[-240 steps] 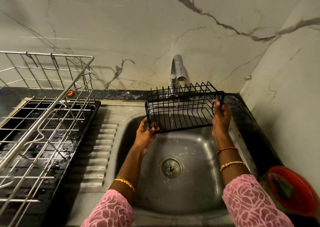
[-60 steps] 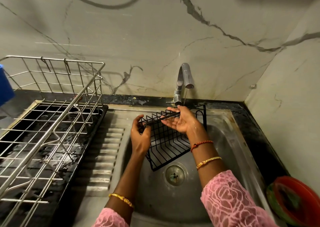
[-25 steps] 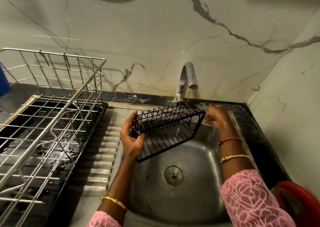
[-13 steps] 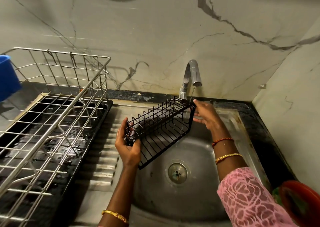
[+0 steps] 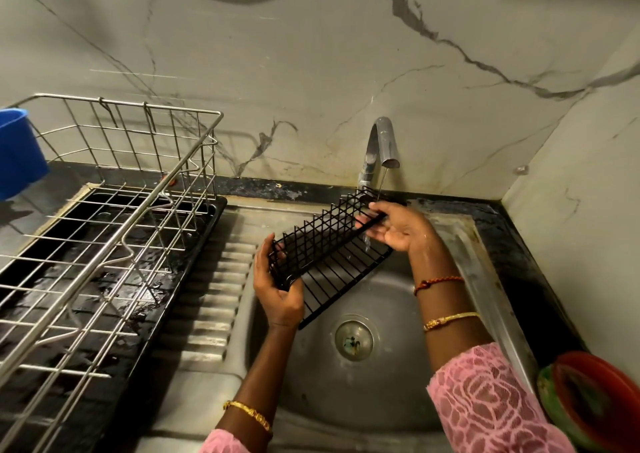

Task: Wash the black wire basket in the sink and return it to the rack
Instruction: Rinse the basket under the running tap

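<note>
The black wire basket [image 5: 325, 255] hangs tilted over the steel sink [image 5: 381, 393], its far end under the tap [image 5: 382, 144], from which a thin stream of water runs. My left hand [image 5: 277, 290] grips the basket's near left end. My right hand [image 5: 398, 231] holds the far end, thumb over the top wire and fingers underneath, wet with water. The steel wire dish rack [image 5: 114, 210] stands at the left on a black drip tray [image 5: 145, 314].
A ribbed steel drainboard [image 5: 207, 297] lies between rack and basin. A blue container [image 5: 17, 151] sits at the far left behind the rack. Red and green plates [image 5: 595, 404] lean at the lower right on the black counter. Marble walls close the back and right.
The basket has tilted flatter and shifted slightly under the tap. My right hand has closed round its far end, where half a second ago it only touched it.
</note>
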Motion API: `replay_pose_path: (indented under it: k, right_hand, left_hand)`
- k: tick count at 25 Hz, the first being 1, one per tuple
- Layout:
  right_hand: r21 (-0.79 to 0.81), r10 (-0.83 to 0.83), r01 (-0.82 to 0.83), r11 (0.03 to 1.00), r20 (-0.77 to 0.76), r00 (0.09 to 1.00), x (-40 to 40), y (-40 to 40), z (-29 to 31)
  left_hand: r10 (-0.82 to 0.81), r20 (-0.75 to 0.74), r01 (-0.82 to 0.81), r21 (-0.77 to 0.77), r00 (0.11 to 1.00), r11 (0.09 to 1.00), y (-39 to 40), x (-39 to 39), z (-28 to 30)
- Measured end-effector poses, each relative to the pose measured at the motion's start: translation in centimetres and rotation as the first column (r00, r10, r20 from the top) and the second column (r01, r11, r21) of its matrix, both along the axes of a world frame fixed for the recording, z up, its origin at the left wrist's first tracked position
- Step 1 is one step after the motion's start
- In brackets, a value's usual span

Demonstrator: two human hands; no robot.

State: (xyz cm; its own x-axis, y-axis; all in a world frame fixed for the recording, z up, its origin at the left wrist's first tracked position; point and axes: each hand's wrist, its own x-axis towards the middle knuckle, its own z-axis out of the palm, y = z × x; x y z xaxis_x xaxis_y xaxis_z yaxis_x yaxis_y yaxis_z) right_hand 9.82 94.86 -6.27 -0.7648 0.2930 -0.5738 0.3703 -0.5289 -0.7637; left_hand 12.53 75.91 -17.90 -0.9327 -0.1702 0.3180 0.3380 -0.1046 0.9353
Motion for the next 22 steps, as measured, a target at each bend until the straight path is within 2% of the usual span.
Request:
replay_pose_path:
  k: [2,5,8,12,14,16,18,22]
  right_hand:
    - [-0.213,-0.102,0.088,0.973,-0.054,0.993,0.7,0.8,-0.2]
    - [-0.308,-0.229,0.193,0.932,-0.088,0.969,2.0,2.3,-0.4]
    - [-0.313,-0.369,0.322,0.894,-0.106,0.923,3.0,3.0,-0.4]
    - [-0.279,-0.549,0.497,0.822,-0.151,0.822,3.2,3.4,-1.1]
    - [-0.247,-0.635,0.591,0.768,-0.175,0.752,3.1,3.7,-1.5]
    - [-0.222,-0.706,0.670,0.708,-0.186,0.684,2.9,3.8,-1.7]
    - [-0.206,-0.758,0.729,0.653,-0.185,0.626,2.6,4.0,-1.6]
    - [-0.277,-0.829,0.782,0.558,-0.220,0.514,2.6,3.4,-0.7]
  left_hand:
    - [-0.051,-0.011,0.051,-0.016,0.999,0.999,0.8,-0.3,0.4]
    - [-0.149,-0.029,0.147,-0.061,0.988,0.987,2.0,-1.6,0.8]
    - [-0.259,0.014,0.259,-0.112,0.966,0.959,3.3,-3.2,1.3]
    - [-0.304,0.123,0.324,-0.206,0.945,0.923,4.7,-5.0,1.6]
    - [-0.282,0.183,0.324,-0.274,0.942,0.905,5.6,-5.6,1.4]
    - [-0.191,0.262,0.280,-0.360,0.946,0.890,6.3,-5.7,1.4]
    - [-0.105,0.316,0.225,-0.372,0.943,0.900,7.0,-5.1,1.3]
    - [-0.072,0.227,0.138,-0.292,0.971,0.947,7.7,-3.6,1.7]
